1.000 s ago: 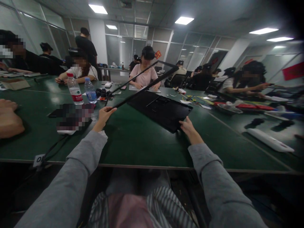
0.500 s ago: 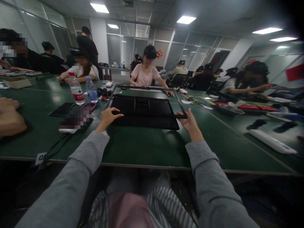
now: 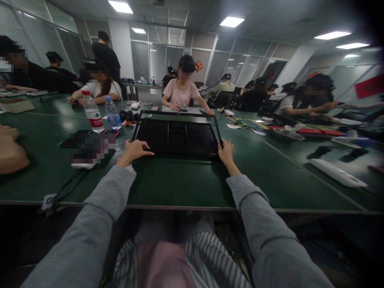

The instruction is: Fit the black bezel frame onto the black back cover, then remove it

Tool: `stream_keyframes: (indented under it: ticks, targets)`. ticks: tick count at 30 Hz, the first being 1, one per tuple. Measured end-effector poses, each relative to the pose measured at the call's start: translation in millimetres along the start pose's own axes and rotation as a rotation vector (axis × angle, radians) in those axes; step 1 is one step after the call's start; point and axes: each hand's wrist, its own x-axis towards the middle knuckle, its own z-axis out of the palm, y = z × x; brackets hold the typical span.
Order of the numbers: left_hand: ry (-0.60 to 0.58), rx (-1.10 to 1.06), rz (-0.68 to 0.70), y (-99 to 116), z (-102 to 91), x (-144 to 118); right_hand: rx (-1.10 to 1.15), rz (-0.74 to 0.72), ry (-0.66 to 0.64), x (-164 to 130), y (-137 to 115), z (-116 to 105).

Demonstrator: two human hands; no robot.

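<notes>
A thin black rectangular frame (image 3: 216,127) surrounds the outline of a flat black panel (image 3: 153,134) on the green table. The panel has a raised rectangular piece near its middle. My left hand (image 3: 133,152) is closed on the frame's near left corner, its thumb pointing inward along the near edge. At the near right corner, my right hand (image 3: 227,154) grips the frame from the side. Whether the frame rests fully on the panel, I cannot tell.
To the left stand a red-capped bottle (image 3: 92,112) and a blue-capped bottle (image 3: 113,114), with phones (image 3: 85,158) nearer me. A long white device (image 3: 337,173) lies at the right. Across the table (image 3: 180,188) sits a person in pink (image 3: 183,90). Another person's arm (image 3: 12,154) reaches in at far left.
My right hand has moved left and the frame has come down, now lined up around the panel. My left hand stays at the near left corner.
</notes>
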Motion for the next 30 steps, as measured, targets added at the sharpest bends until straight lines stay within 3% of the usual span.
stream_keyframes:
  ticks: [8,10,12,14,16,20,30]
  targets:
    - [-0.071,-0.028,0.017,-3.4,1.8,0.2,-0.026,0.029,-0.036,0.0,14.4,11.2]
    - [-0.005,-0.047,0.013,-6.8,2.2,1.7,0.003,0.050,-0.031,0.0,15.6,11.5]
    - [0.135,-0.050,-0.033,-13.0,4.1,4.5,0.046,0.079,-0.042,-0.1,15.7,10.6]
    - [0.287,-0.034,-0.134,-22.2,7.8,8.5,0.105,0.105,-0.060,-0.3,15.1,9.3]
    - [0.359,-0.032,-0.260,-32.9,12.5,13.4,0.171,0.120,-0.068,-0.6,14.6,8.6]
    - [0.280,-0.141,-0.386,-50.6,20.5,21.8,0.257,0.154,-0.081,-0.3,15.3,9.8]
    - [0.260,-0.166,-0.374,-51.3,19.8,19.1,0.282,0.143,-0.113,2.7,25.7,14.9]
